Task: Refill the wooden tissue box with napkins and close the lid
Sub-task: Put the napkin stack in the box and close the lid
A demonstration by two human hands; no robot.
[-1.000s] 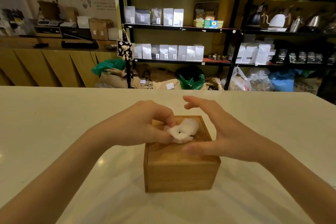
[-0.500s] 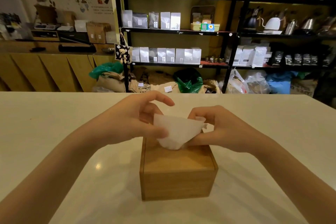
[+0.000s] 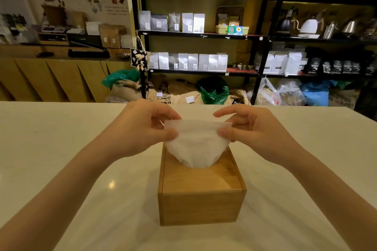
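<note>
A wooden tissue box [image 3: 201, 204] stands on the white counter [image 3: 61, 159] right in front of me, its lid [image 3: 202, 179] lying flat on top. A white napkin [image 3: 196, 144] sticks up out of the lid's opening and fans out wide above the box. My left hand [image 3: 142, 128] pinches the napkin's left upper corner between thumb and fingers. My right hand [image 3: 251, 128] pinches its right upper corner the same way. The opening itself is hidden by the napkin.
Beyond the counter's far edge stand black shelves [image 3: 204, 34] with white pouches, kettles and dark bags. Sacks and plastic bags [image 3: 212, 91] lie on the floor under them. A wooden sideboard [image 3: 51, 75] runs along the left wall.
The napkin was a small crumpled tuft at the lid's opening; both hands have pulled it up and spread it wide above the box.
</note>
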